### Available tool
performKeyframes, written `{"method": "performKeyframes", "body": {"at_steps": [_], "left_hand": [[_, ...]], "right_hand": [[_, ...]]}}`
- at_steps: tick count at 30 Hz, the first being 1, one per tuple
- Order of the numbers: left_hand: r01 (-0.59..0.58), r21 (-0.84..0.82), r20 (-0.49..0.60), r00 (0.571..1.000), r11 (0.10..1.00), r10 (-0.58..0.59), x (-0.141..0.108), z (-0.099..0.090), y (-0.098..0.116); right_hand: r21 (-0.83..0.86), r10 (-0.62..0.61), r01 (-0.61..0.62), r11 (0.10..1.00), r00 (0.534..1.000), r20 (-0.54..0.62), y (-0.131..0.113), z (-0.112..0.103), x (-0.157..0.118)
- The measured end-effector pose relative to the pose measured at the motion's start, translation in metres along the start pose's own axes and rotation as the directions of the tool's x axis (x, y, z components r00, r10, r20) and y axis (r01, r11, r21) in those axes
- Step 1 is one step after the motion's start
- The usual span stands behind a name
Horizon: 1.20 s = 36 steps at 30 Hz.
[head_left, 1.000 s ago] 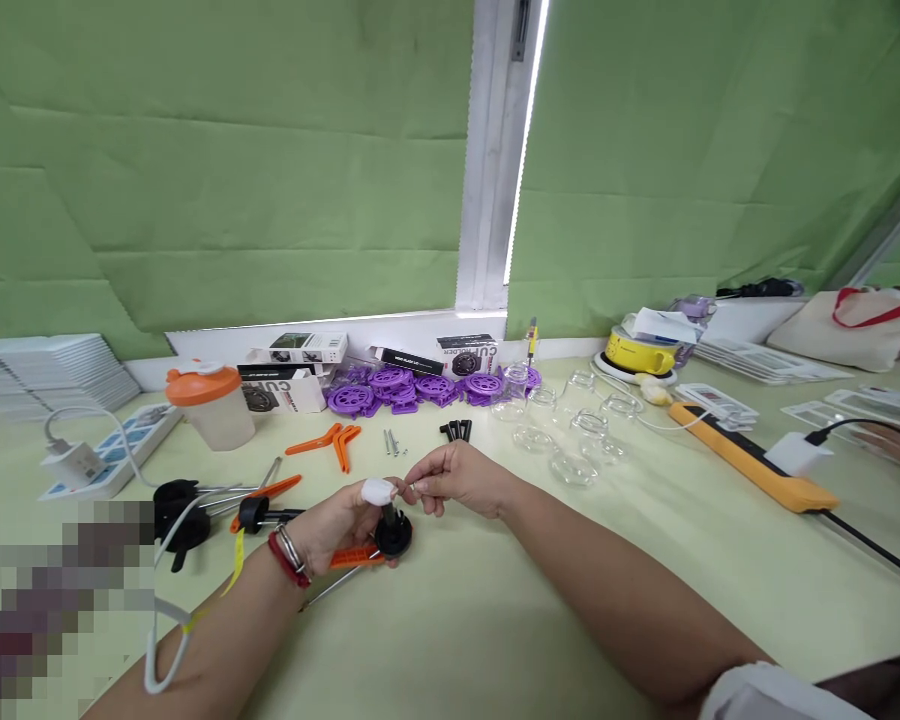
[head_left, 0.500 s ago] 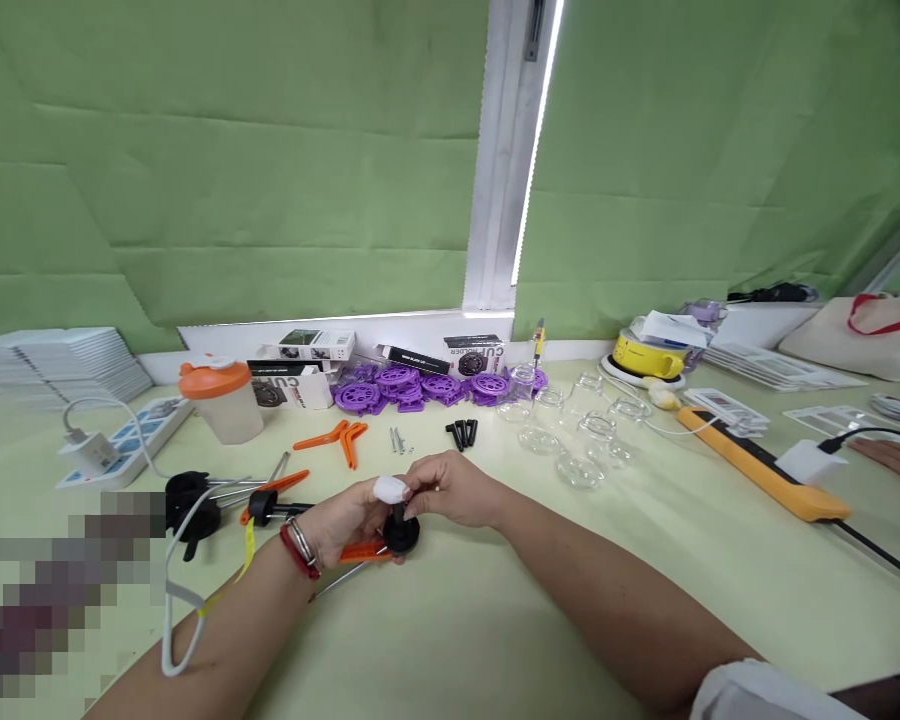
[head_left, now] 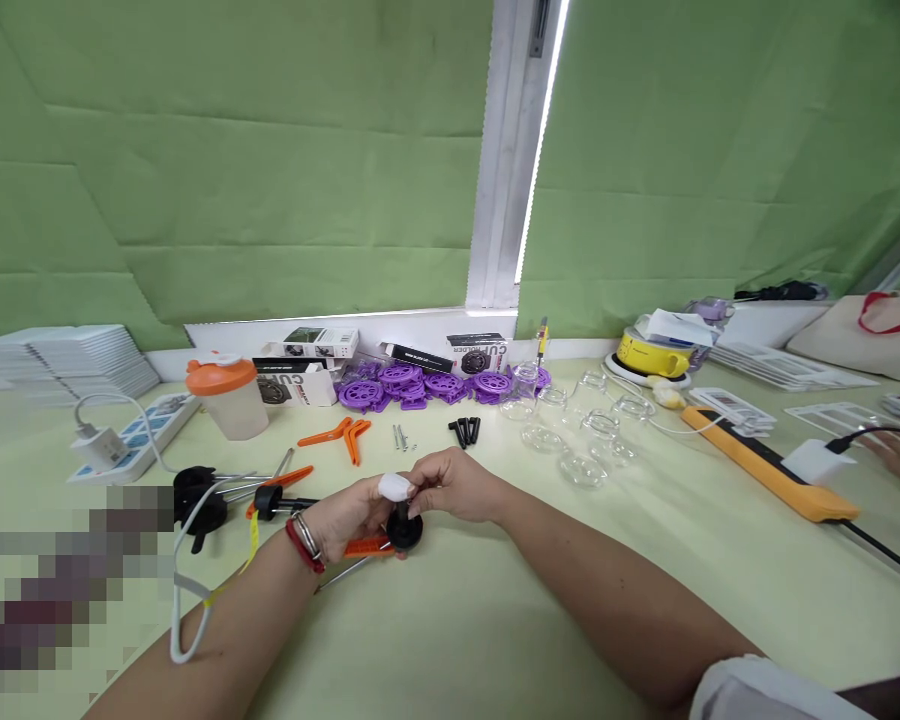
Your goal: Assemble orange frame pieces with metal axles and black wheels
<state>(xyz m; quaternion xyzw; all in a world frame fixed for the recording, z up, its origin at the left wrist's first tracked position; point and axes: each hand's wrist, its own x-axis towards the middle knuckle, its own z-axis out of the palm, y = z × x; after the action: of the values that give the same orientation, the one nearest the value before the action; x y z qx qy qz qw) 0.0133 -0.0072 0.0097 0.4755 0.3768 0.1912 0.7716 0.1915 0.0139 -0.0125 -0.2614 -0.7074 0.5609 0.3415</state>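
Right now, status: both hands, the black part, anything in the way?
Left hand holding black part. Right hand at its upper stem, grip unclear. White cable loop overlapping left forearm in view; contact can't be told.

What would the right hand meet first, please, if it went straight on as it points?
Probably the white-wrapped thumb of the left hand, though depth against the black round-based stem below is unclear.

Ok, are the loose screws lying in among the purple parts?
No, the screws lie on the table in front of the purple parts, between the orange pieces and the small black pieces.
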Motion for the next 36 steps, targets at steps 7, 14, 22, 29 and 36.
{"method": "performKeyframes", "body": {"at_steps": [7,14,22,29,36], "left_hand": [[-0.035,0.015,0.027,0.999,0.999,0.034,0.0,0.002,0.001],[-0.02,0.004,0.025,1.0,1.0,0.02,0.0,0.0,0.0],[0.002,-0.004,0.011,1.0,1.0,-0.002,0.001,0.001,0.001],[-0.014,0.014,-0.009,1.0,1.0,0.014,-0.001,0.002,0.0],[-0.005,0.035,-0.025,1.0,0.999,0.006,-0.001,0.004,0.003]], "right_hand": [[0.057,0.027,-0.027,0.998,1.0,-0.002,0.002,0.001,-0.001],[0.088,0.018,-0.016,0.996,1.0,-0.013,0.003,0.001,-0.001],[0.017,-0.039,0.039,0.999,0.999,0.0,-0.006,0.002,-0.002],[0.03,-0.001,0.001,1.0,1.0,0.001,-0.005,0.004,-0.003],[-0.048,0.014,-0.015,0.999,0.999,-0.031,-0.007,0.004,-0.004]]}}
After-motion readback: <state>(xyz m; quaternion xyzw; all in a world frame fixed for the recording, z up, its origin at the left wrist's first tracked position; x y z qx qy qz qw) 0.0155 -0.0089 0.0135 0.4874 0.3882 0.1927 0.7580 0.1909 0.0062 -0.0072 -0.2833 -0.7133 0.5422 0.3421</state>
